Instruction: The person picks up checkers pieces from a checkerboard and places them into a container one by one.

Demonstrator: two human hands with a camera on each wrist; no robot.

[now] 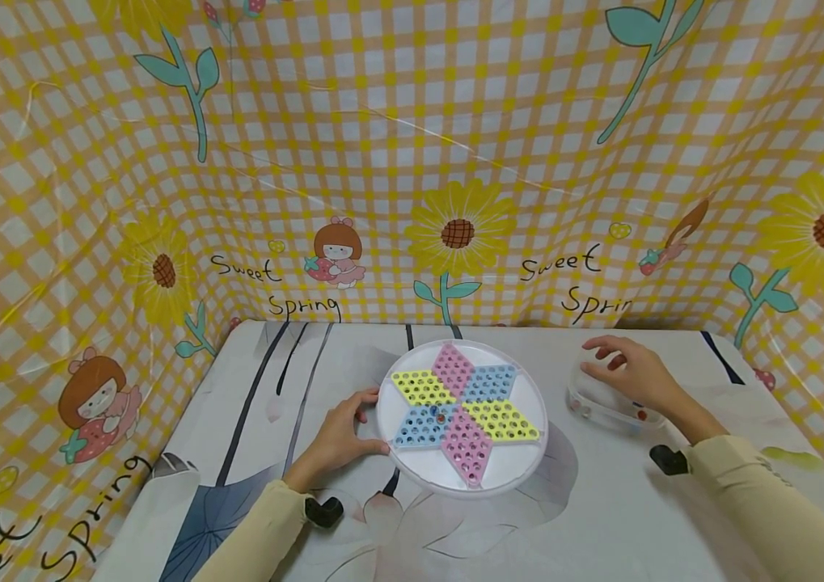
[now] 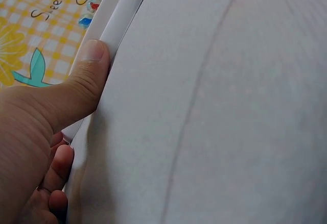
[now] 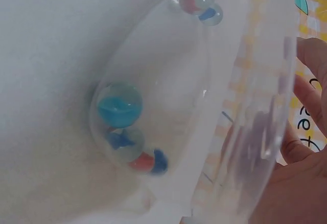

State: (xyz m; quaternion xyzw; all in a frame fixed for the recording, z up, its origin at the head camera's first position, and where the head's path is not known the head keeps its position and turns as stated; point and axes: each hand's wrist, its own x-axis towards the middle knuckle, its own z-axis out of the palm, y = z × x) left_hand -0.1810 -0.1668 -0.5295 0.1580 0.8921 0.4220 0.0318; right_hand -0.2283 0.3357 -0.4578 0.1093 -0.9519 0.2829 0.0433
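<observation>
A round white Chinese checkers board (image 1: 517,465) with a star of pink, yellow and blue holed sections lies mid-table. Two marbles (image 1: 441,419) sit in its left blue section. My left hand (image 1: 342,432) holds the board's left edge, the thumb (image 2: 92,68) along the rim and the other fingers bent lower down beside it. To the right, a clear plastic container (image 1: 619,416) holds several glass marbles (image 3: 120,105), some blue and some red-and-blue. My right hand (image 1: 633,376) is over this container, fingers bent and thumb apart from the index finger. Nothing shows between them.
A white printed cloth (image 1: 266,533) covers the table. Yellow checked fabric (image 1: 382,162) with sunflowers hangs behind the table and along both sides. A black wrist strap piece (image 1: 324,512) shows at the left cuff, another (image 1: 669,460) at the right.
</observation>
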